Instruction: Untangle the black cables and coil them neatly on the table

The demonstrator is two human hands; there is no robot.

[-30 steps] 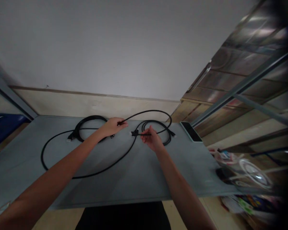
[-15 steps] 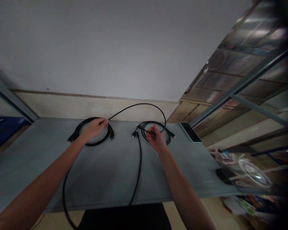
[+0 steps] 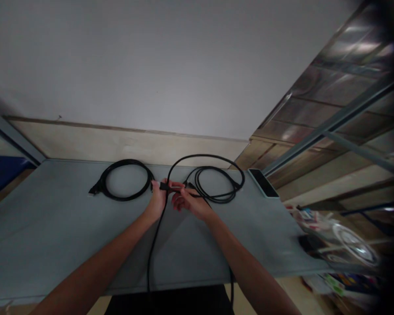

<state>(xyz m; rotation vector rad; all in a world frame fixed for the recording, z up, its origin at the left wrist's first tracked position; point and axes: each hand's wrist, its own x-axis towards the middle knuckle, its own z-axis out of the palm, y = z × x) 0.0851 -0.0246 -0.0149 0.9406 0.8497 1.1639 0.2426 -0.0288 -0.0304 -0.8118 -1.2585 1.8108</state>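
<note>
A loose black cable (image 3: 153,243) with a plug at its end runs between my hands above the middle of the table. My left hand (image 3: 156,202) is closed on the cable near its dark plug (image 3: 164,186), with a strand crossing there and hanging towards the table's front edge. Close beside it, my right hand (image 3: 197,204) pinches the cable just behind the plug. From the hands the cable arches over to the right in a wide loop. A coiled black cable (image 3: 123,199) lies to the left, and another coiled black cable (image 3: 221,201) lies behind my right hand.
The grey table (image 3: 52,227) backs onto a pale wall. A phone-like dark slab with a light rim (image 3: 263,183) lies at the back right. Metal shelf posts (image 3: 302,142) stand at the right, with blurred bagged items (image 3: 338,238) near the table's right end.
My left hand has moved right from the left coil to meet my right hand, which has shifted slightly left and down. The cable's arch has moved right, and its hanging strands have shifted.
</note>
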